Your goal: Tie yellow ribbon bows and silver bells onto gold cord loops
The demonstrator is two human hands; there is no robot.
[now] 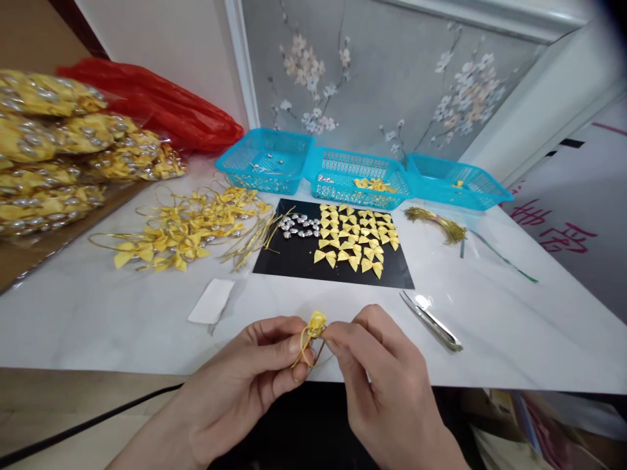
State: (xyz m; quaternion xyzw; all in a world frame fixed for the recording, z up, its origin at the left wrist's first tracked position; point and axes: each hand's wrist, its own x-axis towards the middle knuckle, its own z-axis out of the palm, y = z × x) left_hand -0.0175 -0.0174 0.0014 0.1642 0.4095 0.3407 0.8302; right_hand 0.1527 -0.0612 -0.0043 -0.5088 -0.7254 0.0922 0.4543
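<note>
Between my two hands, over the table's front edge, is a small yellow ribbon bow point(317, 321) with a thin gold cord point(304, 339) looping from it. My left hand point(259, 365) pinches the bow and cord between thumb and fingers. My right hand point(386, 372) is closed at the bow's right side, thumb and forefinger pinching the cord there; the fingertips hide the exact spot. Beyond them lies a black board point(294, 264) with rows of yellow bows point(349, 238) and a cluster of silver beads point(296, 225). Loose gold cords point(255, 238) lie at the board's left edge.
Three blue baskets point(267, 183) line the wall. Finished bows with cords point(181, 235) lie heaped at left, near bagged bows point(49, 143) and a red plastic bag point(161, 108). A white paper piece point(211, 301), curved tweezers point(434, 324) and a gold cord bundle point(438, 224) lie on the table.
</note>
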